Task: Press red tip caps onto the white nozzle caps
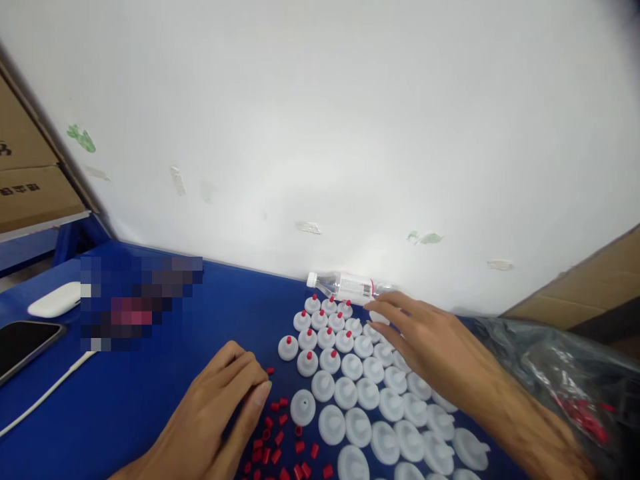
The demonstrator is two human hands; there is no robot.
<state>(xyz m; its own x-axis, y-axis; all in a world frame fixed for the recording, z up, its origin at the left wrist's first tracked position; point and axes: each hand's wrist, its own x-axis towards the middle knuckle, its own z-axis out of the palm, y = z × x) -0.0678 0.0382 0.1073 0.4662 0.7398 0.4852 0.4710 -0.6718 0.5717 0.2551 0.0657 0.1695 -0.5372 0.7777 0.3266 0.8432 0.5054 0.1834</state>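
My left hand (225, 400) is curled above the blue table, thumb and fingers drawn together. A small red cap (270, 371) shows right beside its fingertips; whether they grip anything I cannot tell. Loose red caps (278, 438) lie scattered to the right of that hand. My right hand (425, 333) reaches over the far rows of white nozzle lids (369, 393), its thumb and fingers apart. By its fingertips is a white lid (380, 318), partly covered by the hand. Several lids at the far left of the group carry red caps on their tips, such as one lid (289, 349).
A clear plastic bottle (350, 287) lies against the white wall (320, 133). On the left are a phone (25, 347), a white case (55, 299) and a cable (50, 397). A plastic bag with red pieces (585, 413) sits right. Cardboard boxes (30, 187) stand far left.
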